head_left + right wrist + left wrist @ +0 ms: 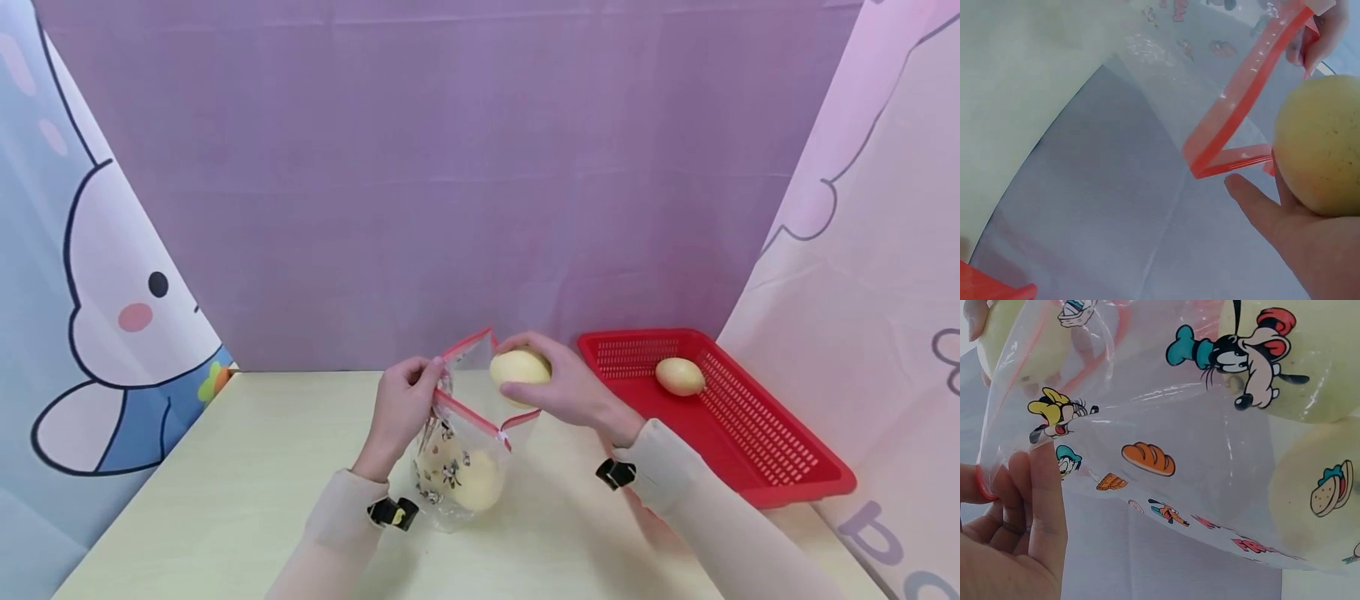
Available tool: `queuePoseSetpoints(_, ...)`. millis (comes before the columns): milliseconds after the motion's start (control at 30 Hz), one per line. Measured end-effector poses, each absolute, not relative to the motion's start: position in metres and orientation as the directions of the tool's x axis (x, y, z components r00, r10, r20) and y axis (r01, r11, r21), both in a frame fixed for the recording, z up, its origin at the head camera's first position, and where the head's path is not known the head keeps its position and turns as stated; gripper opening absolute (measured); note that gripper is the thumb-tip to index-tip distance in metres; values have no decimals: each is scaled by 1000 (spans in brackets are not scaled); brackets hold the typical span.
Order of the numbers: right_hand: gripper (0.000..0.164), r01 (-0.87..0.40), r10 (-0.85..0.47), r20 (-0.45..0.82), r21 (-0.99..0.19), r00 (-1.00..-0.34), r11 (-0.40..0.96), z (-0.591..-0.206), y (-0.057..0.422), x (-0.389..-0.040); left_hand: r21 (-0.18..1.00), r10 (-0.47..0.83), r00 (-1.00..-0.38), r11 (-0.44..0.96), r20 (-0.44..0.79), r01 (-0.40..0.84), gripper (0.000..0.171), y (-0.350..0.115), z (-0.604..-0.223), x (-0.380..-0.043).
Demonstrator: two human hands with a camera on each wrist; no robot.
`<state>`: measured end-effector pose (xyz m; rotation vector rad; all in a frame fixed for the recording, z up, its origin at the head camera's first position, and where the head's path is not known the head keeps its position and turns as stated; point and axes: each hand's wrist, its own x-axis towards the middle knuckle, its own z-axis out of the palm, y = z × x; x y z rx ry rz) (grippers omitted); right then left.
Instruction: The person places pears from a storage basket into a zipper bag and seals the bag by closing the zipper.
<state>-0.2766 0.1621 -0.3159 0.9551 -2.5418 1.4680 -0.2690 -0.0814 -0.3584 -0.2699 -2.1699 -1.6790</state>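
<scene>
A clear zip bag (480,454) with a red zip edge and cartoon prints stands on the table, its mouth spread wide. Pale yellow melons (1307,481) show through its plastic in the left wrist view. My left hand (405,404) pinches the bag's rim at its left corner. Over the mouth, my right hand (555,379) grips another small, oval, pale yellow melon (520,371), thumb below and fingers above. Its speckled skin fills the right side of the right wrist view. One more melon (679,377) lies in the red basket (720,442).
The red basket with slotted walls stands to the right, beside my right forearm. A purple cloth (450,183) hangs behind the pale table (247,483). Printed cartoon panels (150,317) enclose both sides.
</scene>
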Motion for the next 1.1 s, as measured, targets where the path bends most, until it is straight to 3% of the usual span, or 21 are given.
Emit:
queuePoseSetpoints(367, 44, -543, -519, 296, -724, -802, 426, -325, 151, -281, 882, -75, -907, 280, 414, 380, 30, -82, -359, -269)
queuePoseSetpoints(700, 54, -585, -491, 332, -582, -805, 565, -326, 140, -286, 886, -75, -908, 267, 411, 379, 29, -83, -360, -269)
queuePoseSetpoints(1100, 37, -647, -477, 438, -547, -762, 532, -322, 144, -283, 879, -99, -900, 284, 424, 383, 32, -88, -358, -270)
